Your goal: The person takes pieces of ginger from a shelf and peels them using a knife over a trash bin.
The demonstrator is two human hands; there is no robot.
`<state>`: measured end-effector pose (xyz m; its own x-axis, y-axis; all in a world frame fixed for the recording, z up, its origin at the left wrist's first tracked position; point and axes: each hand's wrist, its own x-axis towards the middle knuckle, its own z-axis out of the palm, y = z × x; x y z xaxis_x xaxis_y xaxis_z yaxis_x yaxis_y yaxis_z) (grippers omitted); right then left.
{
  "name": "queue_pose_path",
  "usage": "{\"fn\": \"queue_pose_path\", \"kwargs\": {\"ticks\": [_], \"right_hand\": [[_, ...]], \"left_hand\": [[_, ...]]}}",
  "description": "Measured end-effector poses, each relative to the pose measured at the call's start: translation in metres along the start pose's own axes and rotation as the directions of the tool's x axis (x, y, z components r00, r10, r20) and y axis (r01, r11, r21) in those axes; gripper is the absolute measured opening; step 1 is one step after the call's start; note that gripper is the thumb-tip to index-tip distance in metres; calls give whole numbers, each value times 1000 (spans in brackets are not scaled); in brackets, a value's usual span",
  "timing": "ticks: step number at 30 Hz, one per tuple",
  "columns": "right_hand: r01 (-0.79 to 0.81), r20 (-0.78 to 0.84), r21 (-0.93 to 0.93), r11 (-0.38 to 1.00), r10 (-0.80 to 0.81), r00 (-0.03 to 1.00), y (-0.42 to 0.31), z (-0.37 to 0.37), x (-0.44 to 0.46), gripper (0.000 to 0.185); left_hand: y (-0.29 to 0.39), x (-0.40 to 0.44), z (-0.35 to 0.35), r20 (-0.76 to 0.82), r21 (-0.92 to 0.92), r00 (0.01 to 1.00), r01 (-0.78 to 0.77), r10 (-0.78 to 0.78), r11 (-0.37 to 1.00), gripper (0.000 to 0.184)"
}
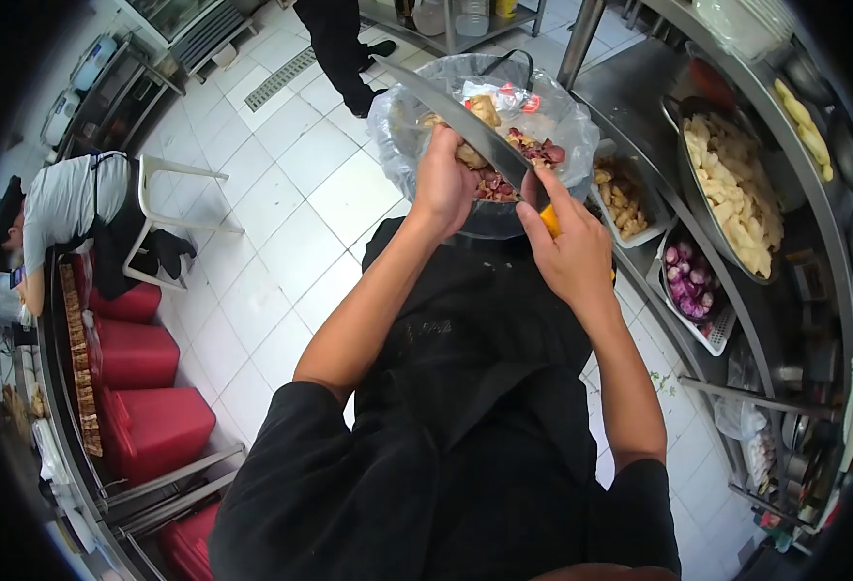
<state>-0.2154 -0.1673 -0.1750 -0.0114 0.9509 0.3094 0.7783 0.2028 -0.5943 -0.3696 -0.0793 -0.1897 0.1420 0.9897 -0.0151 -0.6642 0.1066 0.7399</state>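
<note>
My right hand (pixel 569 237) is wrapped round the yellow handle (pixel 550 221) of a large kitchen knife (pixel 480 136). Its broad blade slants up and left over a bin (pixel 402 160) lined with a clear plastic bag. Close against the blade's near side, my left hand (pixel 444 186) is closed with its fingers partly hidden; what it holds, if anything, I cannot make out. Inside the bin lie reddish-purple peelings (pixel 497 186), a tan lump (pixel 484 109) and some white and red wrapping.
To the right, metal shelving holds a wide pan of pale peeled chunks (pixel 727 184). Below are a tub of brown knobbly roots (pixel 620 198) and a basket of purple onions (pixel 690 281). A person leans over the left counter by a white chair (pixel 143 194); another person's dark-clothed legs (pixel 335 48) stand beyond the bin.
</note>
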Motion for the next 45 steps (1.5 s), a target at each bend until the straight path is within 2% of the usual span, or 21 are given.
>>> {"fn": "queue_pose_path", "kwargs": {"ticks": [4,6,7,9,11,13,16,21,25,29,31,34,37,39,41,42,45], "right_hand": [[1,31,102,995,-5,1000,4,0,-1,49],[-10,-12,121,993,11,1000,2,2,-2,48],[-46,20,113,993,44,999,1,0,-2,48],[-113,80,92,989,106,991,-2,-6,0,49],[-122,84,71,990,116,990,-1,-6,2,47],[-125,84,39,991,121,989,-1,-6,3,47],[-135,84,-4,991,135,987,-4,-4,3,46],[-177,148,-64,982,184,972,-17,-10,1,45],[-225,175,-26,974,226,958,-17,-6,-1,49],[-255,183,33,966,245,952,-21,-1,0,52],[-238,167,56,970,226,960,-23,2,4,53],[-186,118,80,979,176,977,-21,9,14,54],[-174,87,109,979,165,982,-17,17,18,56],[-183,101,148,972,169,980,-17,19,22,56],[-122,13,161,979,121,993,-11,26,33,56],[-93,-35,165,982,100,994,-7,30,39,56],[-108,73,385,917,86,994,24,40,61,57]], "left_hand": [[12,-9,3,73,4,989,128,-128,992,37],[9,-4,-5,46,107,995,81,-86,991,36],[7,-1,-10,32,159,997,61,-67,985,36],[9,3,-16,35,390,998,31,-49,920,34],[7,6,-20,50,619,999,-48,21,784,37],[4,7,-22,97,817,986,-159,139,555,42],[4,9,-17,137,906,950,-235,282,352,44],[1,16,-16,145,931,911,-257,386,259,35],[2,14,-12,125,942,889,-245,440,228,33],[-6,13,-11,170,926,856,-309,488,219,33],[-10,7,-6,225,904,837,-370,498,214,29],[-24,15,-17,315,852,759,-491,570,184,25],[-21,16,-22,261,858,807,-445,529,256,25],[-19,5,-16,305,839,800,-482,516,251,26],[-33,-3,-13,374,809,768,-544,521,222,24],[-37,-5,-13,377,787,777,-556,505,267,25],[-39,-6,-10,433,732,685,-647,586,215,24]]}}
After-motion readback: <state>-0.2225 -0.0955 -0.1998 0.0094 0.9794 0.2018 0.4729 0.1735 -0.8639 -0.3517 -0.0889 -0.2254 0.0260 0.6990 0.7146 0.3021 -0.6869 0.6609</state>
